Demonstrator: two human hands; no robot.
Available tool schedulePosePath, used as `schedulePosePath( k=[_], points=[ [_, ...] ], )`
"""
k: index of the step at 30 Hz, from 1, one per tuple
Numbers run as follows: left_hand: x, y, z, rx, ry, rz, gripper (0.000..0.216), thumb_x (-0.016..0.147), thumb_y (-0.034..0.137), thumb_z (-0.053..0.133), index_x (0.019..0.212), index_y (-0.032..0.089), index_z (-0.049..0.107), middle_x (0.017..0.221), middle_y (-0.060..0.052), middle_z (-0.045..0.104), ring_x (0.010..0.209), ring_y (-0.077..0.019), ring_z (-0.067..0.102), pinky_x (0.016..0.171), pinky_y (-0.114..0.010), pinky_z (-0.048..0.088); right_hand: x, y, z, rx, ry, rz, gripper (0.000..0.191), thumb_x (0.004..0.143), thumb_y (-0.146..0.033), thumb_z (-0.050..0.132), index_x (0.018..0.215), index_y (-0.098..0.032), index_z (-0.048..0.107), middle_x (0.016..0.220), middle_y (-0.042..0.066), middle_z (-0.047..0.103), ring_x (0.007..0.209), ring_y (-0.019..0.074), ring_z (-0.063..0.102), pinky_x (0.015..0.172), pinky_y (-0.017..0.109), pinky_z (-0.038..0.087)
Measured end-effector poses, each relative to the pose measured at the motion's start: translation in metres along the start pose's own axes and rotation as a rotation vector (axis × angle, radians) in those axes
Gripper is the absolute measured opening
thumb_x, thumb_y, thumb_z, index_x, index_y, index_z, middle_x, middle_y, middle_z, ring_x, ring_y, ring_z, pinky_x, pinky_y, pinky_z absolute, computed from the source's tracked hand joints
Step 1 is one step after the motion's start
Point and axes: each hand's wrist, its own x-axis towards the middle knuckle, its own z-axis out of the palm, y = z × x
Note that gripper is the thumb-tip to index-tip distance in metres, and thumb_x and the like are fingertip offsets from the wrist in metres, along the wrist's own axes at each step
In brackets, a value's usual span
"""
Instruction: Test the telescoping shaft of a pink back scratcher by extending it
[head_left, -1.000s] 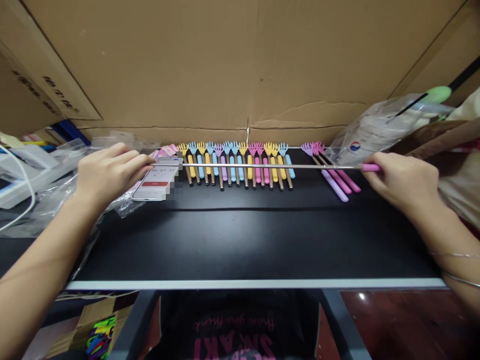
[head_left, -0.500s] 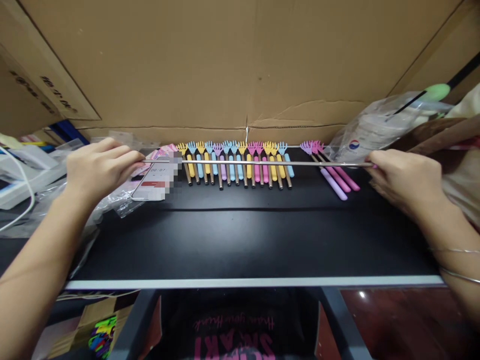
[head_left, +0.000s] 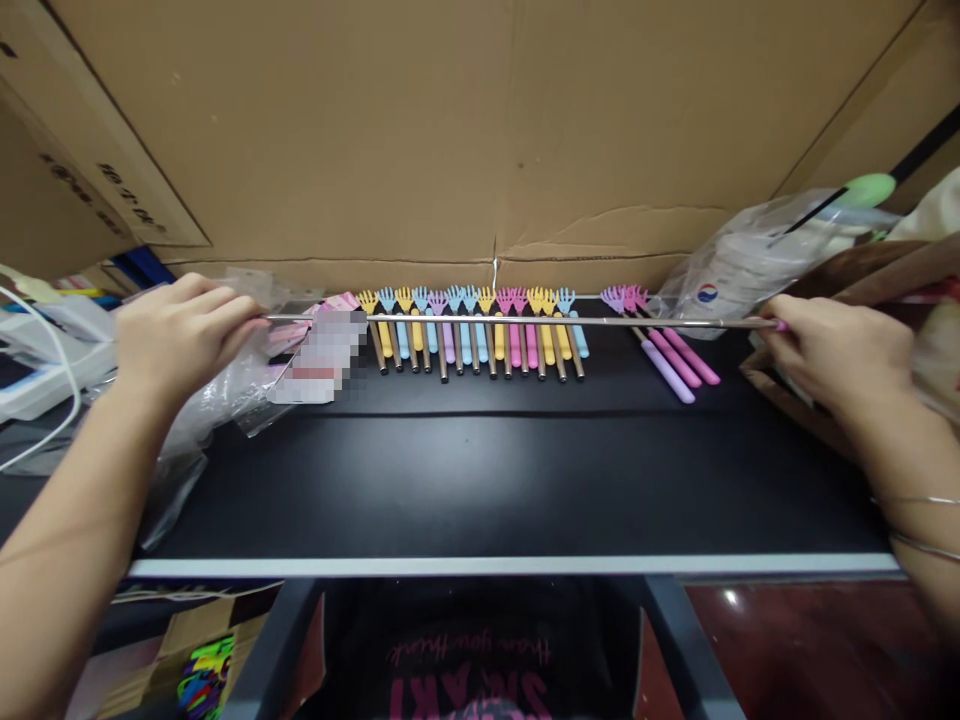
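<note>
Stretched level between my hands is a long, thin metal telescopic rod (head_left: 585, 321), probably of a back scratcher like those on the table. My left hand (head_left: 184, 325) is closed round its left end, hiding that end. My right hand (head_left: 836, 355) grips the right end, where a bit of pink shows at the fingers. Behind and below the rod, several back scratchers (head_left: 499, 335) with small hand-shaped heads in yellow, blue, purple and pink lie in a row. Farther right lie a purple back scratcher (head_left: 667, 370) and pink ones (head_left: 682, 355) with extended handles.
A phone (head_left: 311, 375), partly blurred out, lies near my left hand among clear plastic bags (head_left: 217, 400). A bagged cup (head_left: 739, 275) stands at the back right. Cardboard (head_left: 480, 130) walls the back of the black table (head_left: 480, 480). Below left, a box (head_left: 172, 640) holds colourful pieces.
My hands have moved farther apart, the right one outward to the right and the left one slightly left. More of the rod's length shows between them. The back scratchers on the table stay put.
</note>
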Motion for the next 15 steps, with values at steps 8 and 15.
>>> schedulePosePath(
  k=[8,15],
  points=[
    [0.001,0.004,0.007,0.063,0.006,0.07,0.036,0.099,0.039,0.034,0.085,0.024,0.064,0.077,-0.003,0.069,0.08,-0.019,0.051,0.061,-0.027,0.032,0.001,-0.003,-0.001,0.011,-0.043,0.004,0.039,0.093,-0.04,0.032,0.094,-0.017,0.063,0.086,0.016,0.069,0.066,0.0214,0.055,0.053,0.029,0.02],
    [0.004,0.013,-0.003,0.061,0.059,0.039,0.036,0.099,0.039,0.035,0.086,0.024,0.065,0.08,-0.003,0.07,0.08,-0.0203,0.051,0.063,-0.03,0.032,0.0,-0.011,-0.011,0.061,0.058,0.01,0.029,0.088,-0.039,0.039,0.082,-0.02,0.06,0.073,0.014,0.066,0.061,0.0232,0.054,0.051,0.029,0.02]
  ],
)
